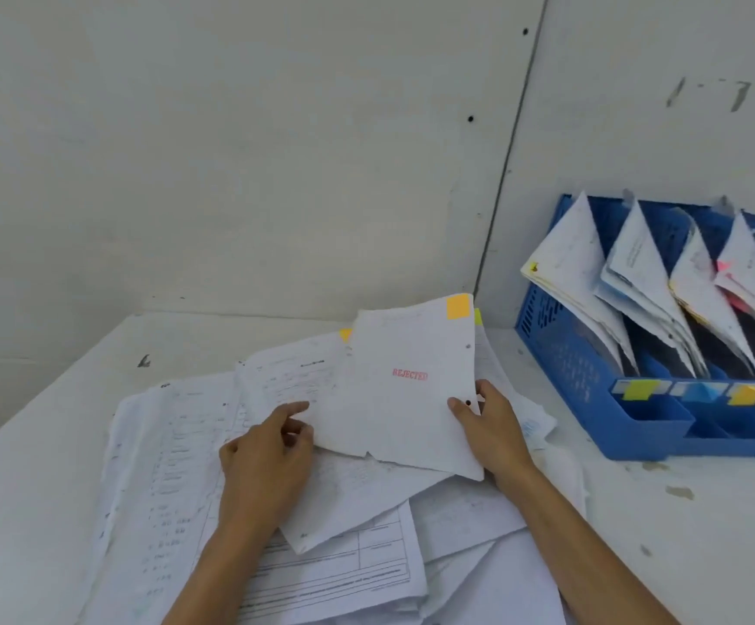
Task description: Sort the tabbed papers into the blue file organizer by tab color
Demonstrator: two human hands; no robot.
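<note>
A white sheet [405, 385] stamped REJECTED in red carries an orange tab [457, 306] at its top right corner. My right hand [488, 426] pinches its right edge and lifts it off the pile. My left hand [272, 453] rests on the loose pile of papers [240, 489], fingertips touching the sheet's lower left corner. Behind the lifted sheet peek a yellow-green tab [477, 316] and an orange tab [345, 334] on other papers. The blue file organizer [578, 372] stands at the right, its slots holding sorted papers and labelled yellow-green, blue, orange and pink at the front.
The papers lie on a white table [682, 512] set in a corner between two white walls [231, 151]. Bare tabletop shows between the pile and the organizer and along the far left.
</note>
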